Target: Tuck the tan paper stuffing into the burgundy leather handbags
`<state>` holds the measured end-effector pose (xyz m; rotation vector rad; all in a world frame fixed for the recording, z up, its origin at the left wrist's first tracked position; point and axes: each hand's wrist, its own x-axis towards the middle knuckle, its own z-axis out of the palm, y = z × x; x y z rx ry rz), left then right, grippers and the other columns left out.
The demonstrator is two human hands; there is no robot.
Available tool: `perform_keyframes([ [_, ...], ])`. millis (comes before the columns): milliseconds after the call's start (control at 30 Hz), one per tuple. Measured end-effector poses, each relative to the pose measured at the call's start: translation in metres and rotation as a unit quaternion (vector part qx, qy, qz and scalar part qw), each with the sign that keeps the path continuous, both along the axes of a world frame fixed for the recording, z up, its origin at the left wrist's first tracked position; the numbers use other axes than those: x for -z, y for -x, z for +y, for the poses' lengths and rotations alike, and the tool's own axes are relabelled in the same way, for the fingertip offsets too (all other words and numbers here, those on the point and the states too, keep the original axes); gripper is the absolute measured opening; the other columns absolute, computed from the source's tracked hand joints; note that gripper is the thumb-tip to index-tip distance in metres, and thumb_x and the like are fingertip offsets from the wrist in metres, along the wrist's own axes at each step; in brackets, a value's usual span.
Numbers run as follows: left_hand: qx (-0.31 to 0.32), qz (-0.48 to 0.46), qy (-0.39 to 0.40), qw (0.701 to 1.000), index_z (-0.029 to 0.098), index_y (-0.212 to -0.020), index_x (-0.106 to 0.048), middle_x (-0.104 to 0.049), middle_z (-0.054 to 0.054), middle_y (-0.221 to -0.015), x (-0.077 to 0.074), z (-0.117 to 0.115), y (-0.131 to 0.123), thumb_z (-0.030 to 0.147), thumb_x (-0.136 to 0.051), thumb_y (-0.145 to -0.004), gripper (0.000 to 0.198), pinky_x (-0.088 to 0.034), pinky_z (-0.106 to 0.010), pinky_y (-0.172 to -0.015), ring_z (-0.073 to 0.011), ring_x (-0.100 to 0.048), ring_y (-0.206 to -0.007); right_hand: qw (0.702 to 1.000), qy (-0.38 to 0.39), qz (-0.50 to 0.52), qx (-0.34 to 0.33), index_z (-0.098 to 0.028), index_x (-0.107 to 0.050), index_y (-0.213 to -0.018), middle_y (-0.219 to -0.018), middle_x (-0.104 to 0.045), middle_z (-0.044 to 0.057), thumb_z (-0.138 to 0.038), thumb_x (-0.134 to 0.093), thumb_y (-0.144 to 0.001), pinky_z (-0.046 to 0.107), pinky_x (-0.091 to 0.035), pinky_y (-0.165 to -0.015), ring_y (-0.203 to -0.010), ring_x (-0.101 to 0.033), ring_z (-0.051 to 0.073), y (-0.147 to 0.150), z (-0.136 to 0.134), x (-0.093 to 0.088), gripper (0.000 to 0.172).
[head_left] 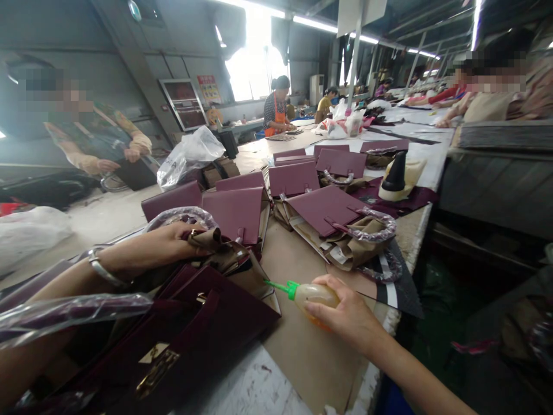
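Observation:
My right hand [345, 311] is closed around a squeeze bottle [318, 295] of amber liquid. Its green nozzle points left and meets the open side of a dark maroon handbag [233, 314] in front of me. Gold hardware shows on the bag's front. My left hand [184, 239] grips the brown lining [211, 242] at the bag's top edge; its fingertips are partly hidden. Just behind that hand arches a plastic-wrapped handle [184, 214]. Another wrapped handle [73, 314] crosses near my left forearm.
Several unfinished maroon bags [319, 208] stand across the worktable [311, 369]. A cream container with a black cone [395, 176] sits on dark cloth toward the right edge. Clear plastic bags [190, 154] lie at the left. Co-workers stand left [103, 138], right [488, 92] and farther back [279, 106].

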<state>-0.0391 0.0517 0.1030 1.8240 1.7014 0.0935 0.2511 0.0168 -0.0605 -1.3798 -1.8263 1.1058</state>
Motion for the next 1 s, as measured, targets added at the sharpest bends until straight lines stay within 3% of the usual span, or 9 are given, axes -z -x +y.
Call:
perform_keyframes([
  [267, 0.001, -0.058, 0.022, 0.998, 0.015, -0.071, -0.051, -0.048, 0.004, -0.067, 0.001, 0.0, 0.003, 0.043, -0.053, -0.067, 0.028, -0.034, -0.02, -0.06, -0.0113, -0.04, -0.064, 0.999, -0.006, -0.039, 0.006, -0.019, -0.055, -0.09, -0.083, -0.053, 0.002, -0.031, -0.061, -0.073, 0.029, -0.04, -0.073, -0.079, -0.053, 0.019, 0.009, 0.005, 0.011, 0.021],
  [667, 0.0, -0.041, 0.019, 0.999, 0.013, -0.082, -0.057, -0.056, 0.001, -0.078, 0.005, 0.001, 0.01, 0.045, -0.055, -0.067, 0.035, -0.039, -0.023, -0.067, -0.0153, -0.048, -0.074, 0.999, -0.013, -0.045, 0.001, -0.018, -0.056, -0.091, -0.085, -0.054, 0.003, -0.032, -0.06, -0.074, 0.03, -0.039, -0.075, -0.081, -0.053, 0.019, 0.006, 0.005, 0.007, 0.022],
  [1000, 0.016, -0.025, 0.009, 1.0, 0.014, -0.075, -0.056, -0.055, 0.0, -0.073, 0.002, -0.006, 0.001, 0.045, -0.049, -0.068, 0.033, -0.04, -0.022, -0.063, -0.0146, -0.048, -0.07, 0.999, -0.008, -0.047, 0.007, -0.02, -0.057, -0.091, -0.086, -0.055, 0.002, -0.033, -0.06, -0.071, 0.029, -0.04, -0.074, -0.081, -0.054, 0.019, 0.006, 0.007, 0.017, 0.024],
])
